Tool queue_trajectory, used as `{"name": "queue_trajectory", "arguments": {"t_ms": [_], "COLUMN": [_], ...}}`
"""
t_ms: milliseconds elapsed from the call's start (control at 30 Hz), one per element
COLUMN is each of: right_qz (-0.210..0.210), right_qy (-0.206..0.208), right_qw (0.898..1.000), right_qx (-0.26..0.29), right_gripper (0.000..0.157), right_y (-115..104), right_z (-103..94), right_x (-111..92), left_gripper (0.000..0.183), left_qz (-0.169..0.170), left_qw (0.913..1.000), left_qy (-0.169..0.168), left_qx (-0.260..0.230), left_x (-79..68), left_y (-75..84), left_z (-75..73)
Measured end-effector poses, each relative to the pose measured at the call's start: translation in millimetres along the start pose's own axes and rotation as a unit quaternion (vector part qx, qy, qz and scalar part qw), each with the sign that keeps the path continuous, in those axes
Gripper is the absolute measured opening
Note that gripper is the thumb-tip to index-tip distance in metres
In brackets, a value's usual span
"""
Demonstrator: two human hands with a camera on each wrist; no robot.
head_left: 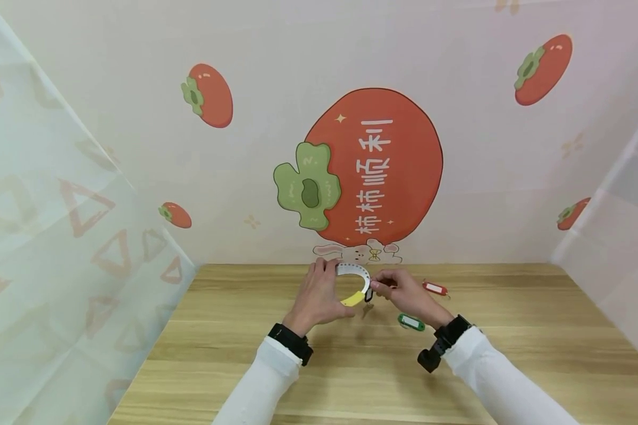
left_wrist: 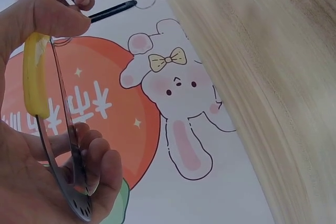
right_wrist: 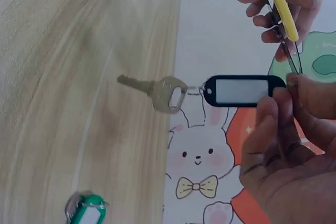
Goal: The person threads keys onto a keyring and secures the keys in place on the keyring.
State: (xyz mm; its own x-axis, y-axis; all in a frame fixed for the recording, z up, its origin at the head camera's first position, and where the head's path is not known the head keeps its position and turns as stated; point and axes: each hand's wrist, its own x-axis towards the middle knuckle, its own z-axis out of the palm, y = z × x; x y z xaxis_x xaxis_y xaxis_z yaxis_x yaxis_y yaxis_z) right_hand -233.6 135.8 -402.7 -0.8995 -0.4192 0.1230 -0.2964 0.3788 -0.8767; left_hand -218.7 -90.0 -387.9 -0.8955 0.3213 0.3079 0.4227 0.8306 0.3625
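Observation:
My left hand (head_left: 319, 295) grips a round metal hoop (head_left: 353, 270) with small holes along its band and a yellow sleeve (left_wrist: 35, 77) on one section. The thumb lies by the yellow section, the fingers around the opposite side. At the hoop's right edge, my right hand (head_left: 404, 292) pinches one end of a black key tag (right_wrist: 241, 91) with a white label. From the tag's other end a key (right_wrist: 167, 93) hangs on a small split ring. Fingers cover the spot where tag and hoop meet, so I cannot tell if they are joined.
On the wooden table (head_left: 234, 354) lie a green key tag (head_left: 412, 322), close under my right wrist, and a red key tag (head_left: 435, 288) farther back to the right. A printed sheet (head_left: 276, 53) stands along the table's back edge, with more sheeting at both sides.

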Motion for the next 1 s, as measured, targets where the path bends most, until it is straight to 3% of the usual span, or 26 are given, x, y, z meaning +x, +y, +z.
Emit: {"name": "queue_trajectory", "arguments": {"t_ms": [200, 433, 767, 1000], "right_qz": [0.012, 0.028, -0.003, -0.022], "right_qy": [0.022, 0.009, -0.012, 0.007], "right_qw": [1.0, 1.0, 1.0, 1.0], "right_qx": [-0.007, 0.009, 0.014, 0.004], "right_gripper": [0.016, 0.02, 0.018, 0.017], "right_y": [-2.4, -6.2, -4.6, -2.5], "right_z": [2.1, -2.0, -2.6, -0.5], "right_x": [0.9, 3.8, -0.9, -0.8], "left_gripper": [0.101, 0.102, 0.1, 0.097], "left_qz": [0.004, 0.011, -0.002, -0.004], "left_qw": [1.0, 0.9999, 0.9999, 0.9996], "left_qy": [0.006, 0.011, 0.016, 0.027], "left_qx": [-0.004, -0.001, 0.001, -0.005], "left_x": [-0.4, -1.0, -2.5, -2.0], "left_y": [2.0, 2.9, 4.3, 3.5], "left_z": [-1.6, -3.0, -4.1, -4.3]}}
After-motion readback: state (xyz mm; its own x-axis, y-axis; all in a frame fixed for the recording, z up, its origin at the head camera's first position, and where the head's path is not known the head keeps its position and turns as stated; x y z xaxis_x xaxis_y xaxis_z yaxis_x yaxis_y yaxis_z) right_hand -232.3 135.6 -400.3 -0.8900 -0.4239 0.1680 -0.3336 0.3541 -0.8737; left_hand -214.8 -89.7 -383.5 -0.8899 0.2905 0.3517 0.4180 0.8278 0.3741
